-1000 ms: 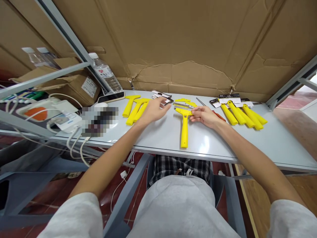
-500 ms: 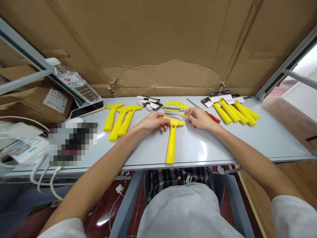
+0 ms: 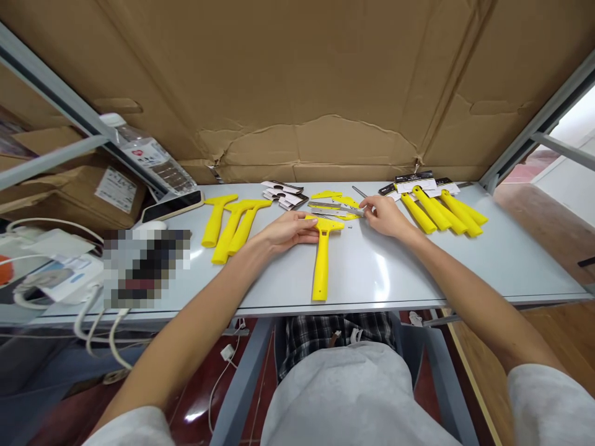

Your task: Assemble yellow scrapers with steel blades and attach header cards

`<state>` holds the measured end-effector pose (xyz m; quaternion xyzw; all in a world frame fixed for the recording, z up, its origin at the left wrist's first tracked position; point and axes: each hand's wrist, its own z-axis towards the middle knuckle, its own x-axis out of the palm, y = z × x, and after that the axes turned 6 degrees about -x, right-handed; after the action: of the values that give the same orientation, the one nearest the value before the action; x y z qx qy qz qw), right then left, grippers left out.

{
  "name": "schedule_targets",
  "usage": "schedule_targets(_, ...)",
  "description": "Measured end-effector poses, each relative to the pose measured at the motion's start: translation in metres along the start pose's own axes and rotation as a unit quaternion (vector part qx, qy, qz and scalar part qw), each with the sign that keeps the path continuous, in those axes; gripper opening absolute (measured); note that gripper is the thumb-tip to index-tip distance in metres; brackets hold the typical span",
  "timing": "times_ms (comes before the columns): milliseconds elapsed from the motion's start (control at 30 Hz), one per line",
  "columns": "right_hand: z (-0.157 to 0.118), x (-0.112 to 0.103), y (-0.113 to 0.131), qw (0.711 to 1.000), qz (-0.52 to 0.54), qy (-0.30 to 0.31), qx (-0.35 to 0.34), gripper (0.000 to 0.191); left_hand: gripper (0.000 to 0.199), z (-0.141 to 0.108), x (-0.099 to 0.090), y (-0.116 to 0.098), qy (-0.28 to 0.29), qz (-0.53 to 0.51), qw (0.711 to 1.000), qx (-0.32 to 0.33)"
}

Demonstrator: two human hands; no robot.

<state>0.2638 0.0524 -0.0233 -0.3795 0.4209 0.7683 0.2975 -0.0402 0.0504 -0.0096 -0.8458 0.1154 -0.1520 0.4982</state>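
Note:
My left hand (image 3: 294,230) is closed on the head of a yellow scraper handle (image 3: 321,263), whose grip points toward the table's front edge. Just behind it lie thin metal blades (image 3: 328,212) and flat yellow plates (image 3: 330,194). My right hand (image 3: 382,215) pinches the right end of a metal blade at this pile. A tiny screw (image 3: 350,227) rests on the table between my hands.
Several yellow handles with black-and-white cards (image 3: 415,181) lie at the right. More yellow handles (image 3: 238,229), a phone (image 3: 173,205) and a bottle (image 3: 151,155) are at the left. Folded cards (image 3: 284,194) sit behind my left hand. Cardboard (image 3: 307,80) stands along the back.
My right hand has moved slightly back and right, from beside the scraper head to a blade, and has closed on it. My left hand still holds the yellow handle.

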Motion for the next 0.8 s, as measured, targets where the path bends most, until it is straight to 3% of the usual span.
schedule_targets(433,0.003,0.010,-0.008,0.999,-0.028,0.000,-0.027,0.040,0.026,0.004,0.006,0.010,0.020,-0.018,0.999,0.031)
schedule_targets(800,0.007,0.004,0.001,0.993,-0.104,0.021,0.047,0.041,0.027,0.001,0.011,0.007,0.024,-0.006,0.999,0.034)
